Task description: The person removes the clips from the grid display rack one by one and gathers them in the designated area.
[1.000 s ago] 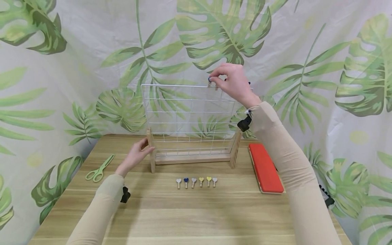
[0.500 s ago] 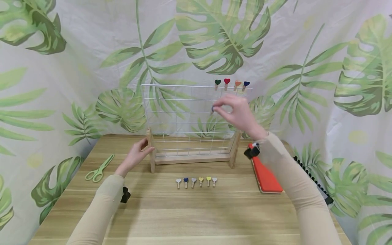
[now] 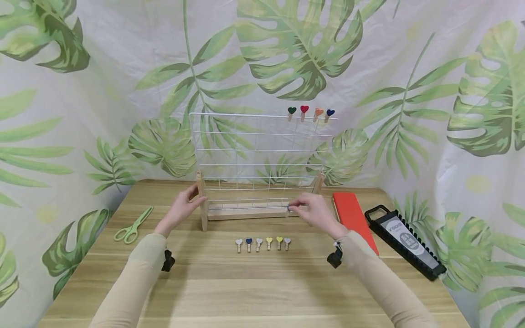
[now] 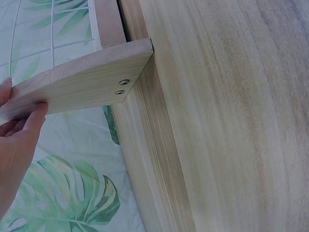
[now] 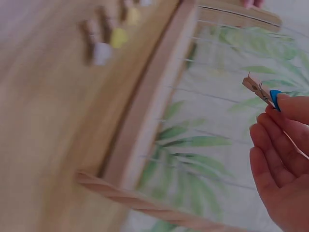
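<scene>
A white wire grid rack (image 3: 256,150) stands in a wooden base on the table. My left hand (image 3: 183,205) grips its left wooden post (image 3: 203,214); in the left wrist view thumb and fingers lie on either side of that post (image 4: 91,82). My right hand (image 3: 313,212) is low in front of the grid's right part. Between thumb and fingertip it pinches a small wooden clothespin (image 5: 257,88) with a blue heart. Several heart clothespins, such as the red one (image 3: 304,109), sit on the grid's top bar at right. Several more, including a yellow one (image 3: 269,241), lie in a row on the table.
Green scissors (image 3: 133,226) lie left of the rack. To its right are a red case (image 3: 353,221) and a black-framed item with a handle and toothed edge (image 3: 406,241). A leaf-patterned cloth (image 3: 115,82) hangs behind the table.
My right hand has come down from the top bar to the rack's lower part, carrying the blue-heart clothespin off the bar. The left hand has stayed on the post.
</scene>
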The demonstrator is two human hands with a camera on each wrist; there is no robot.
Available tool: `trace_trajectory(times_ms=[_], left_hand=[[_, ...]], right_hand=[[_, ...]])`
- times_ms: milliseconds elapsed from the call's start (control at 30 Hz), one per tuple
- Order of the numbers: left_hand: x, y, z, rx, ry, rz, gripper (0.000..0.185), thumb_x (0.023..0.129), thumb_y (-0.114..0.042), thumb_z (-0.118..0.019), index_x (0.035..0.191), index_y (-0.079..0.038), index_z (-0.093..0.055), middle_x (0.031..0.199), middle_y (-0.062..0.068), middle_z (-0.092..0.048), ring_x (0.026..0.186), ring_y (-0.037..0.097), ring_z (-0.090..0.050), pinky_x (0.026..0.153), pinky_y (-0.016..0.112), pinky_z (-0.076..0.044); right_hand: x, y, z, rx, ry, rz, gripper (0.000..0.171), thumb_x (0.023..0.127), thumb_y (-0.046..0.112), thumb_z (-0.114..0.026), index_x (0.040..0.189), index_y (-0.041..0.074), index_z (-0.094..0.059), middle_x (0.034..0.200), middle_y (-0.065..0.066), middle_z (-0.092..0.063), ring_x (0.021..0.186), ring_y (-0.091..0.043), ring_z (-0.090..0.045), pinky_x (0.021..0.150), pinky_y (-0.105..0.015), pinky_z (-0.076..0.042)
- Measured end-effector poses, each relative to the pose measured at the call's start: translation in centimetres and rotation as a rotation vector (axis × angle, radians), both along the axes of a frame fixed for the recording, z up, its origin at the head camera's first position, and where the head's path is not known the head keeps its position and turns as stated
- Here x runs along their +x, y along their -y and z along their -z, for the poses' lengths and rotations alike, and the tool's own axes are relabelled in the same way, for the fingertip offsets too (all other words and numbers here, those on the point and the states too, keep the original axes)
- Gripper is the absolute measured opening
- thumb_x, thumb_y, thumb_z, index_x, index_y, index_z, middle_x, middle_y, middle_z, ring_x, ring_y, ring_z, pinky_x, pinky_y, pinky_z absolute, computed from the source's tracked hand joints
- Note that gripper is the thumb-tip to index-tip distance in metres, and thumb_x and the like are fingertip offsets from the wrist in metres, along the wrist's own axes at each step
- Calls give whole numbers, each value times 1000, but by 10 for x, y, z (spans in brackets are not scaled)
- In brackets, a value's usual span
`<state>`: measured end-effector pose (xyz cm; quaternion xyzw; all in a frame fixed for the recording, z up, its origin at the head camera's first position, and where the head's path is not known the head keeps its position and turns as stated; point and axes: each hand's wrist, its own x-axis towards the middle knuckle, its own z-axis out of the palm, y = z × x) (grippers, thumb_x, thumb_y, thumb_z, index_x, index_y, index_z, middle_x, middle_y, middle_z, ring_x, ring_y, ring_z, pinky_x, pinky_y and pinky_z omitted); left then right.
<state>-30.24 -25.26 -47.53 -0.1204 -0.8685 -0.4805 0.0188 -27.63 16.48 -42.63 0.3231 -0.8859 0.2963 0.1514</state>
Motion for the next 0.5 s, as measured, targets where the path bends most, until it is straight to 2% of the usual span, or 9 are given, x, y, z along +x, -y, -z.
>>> trace_trajectory(times_ms=[233,333,500], left_hand=[[0,0,0,20,10,1,65,101,-19,-58,152,8,-27,152,33,-36,143,48,-34,115,57,-37],[0,0,-1,17,15,1,66,101,-19,-58,152,8,-27,152,34,-36,143,49,-34,115,58,-37],[1,-1,-2,9,18,-5,65,101,-17,-57,152,9,-26,152,34,-36,143,50,-34,116,59,-35]], right_hand=[[7,-17,53,4,178,45,6,87,12,-76,90,8,-78,84,-4,-76,77,-13,-71,70,-21,-60],[10,-22,67,29,235,55,6,87,14,-75,89,9,-78,83,-3,-76,75,-10,-69,68,-17,-56],[11,-27,81,61,315,62,7,89,15,-73,90,10,-78,82,-2,-76,73,-4,-64,66,-17,-53]])
